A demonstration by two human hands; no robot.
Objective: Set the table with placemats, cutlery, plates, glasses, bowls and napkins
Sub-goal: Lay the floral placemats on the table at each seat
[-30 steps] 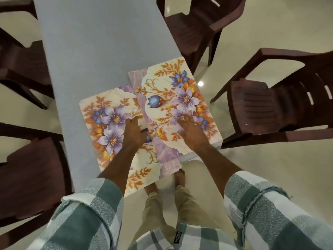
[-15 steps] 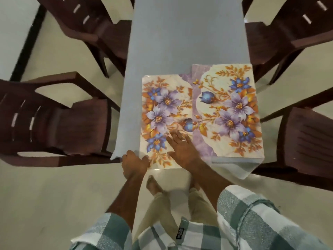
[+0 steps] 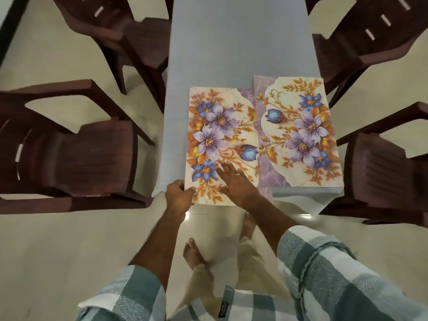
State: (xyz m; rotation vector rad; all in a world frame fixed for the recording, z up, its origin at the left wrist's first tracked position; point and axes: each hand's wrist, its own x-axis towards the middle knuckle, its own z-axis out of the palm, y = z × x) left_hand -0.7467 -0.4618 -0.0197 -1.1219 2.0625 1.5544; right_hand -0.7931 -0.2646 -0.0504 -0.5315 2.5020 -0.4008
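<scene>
The mats go down first. The left hand pinches the near corner of the left mat, which hangs a bit off the bench. The right hand lies flat on it, grip released. The right mat lies beside it. I think the next move is to slide the left mat up, level with the other.

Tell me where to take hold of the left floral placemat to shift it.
Probably the left placemat is best pinched at its near-left corner, coming from the table's near end. That corner overhangs the table edge, so a thumb can slip under. The left hand already has its grip there; the right hand lies flat on top.
</scene>
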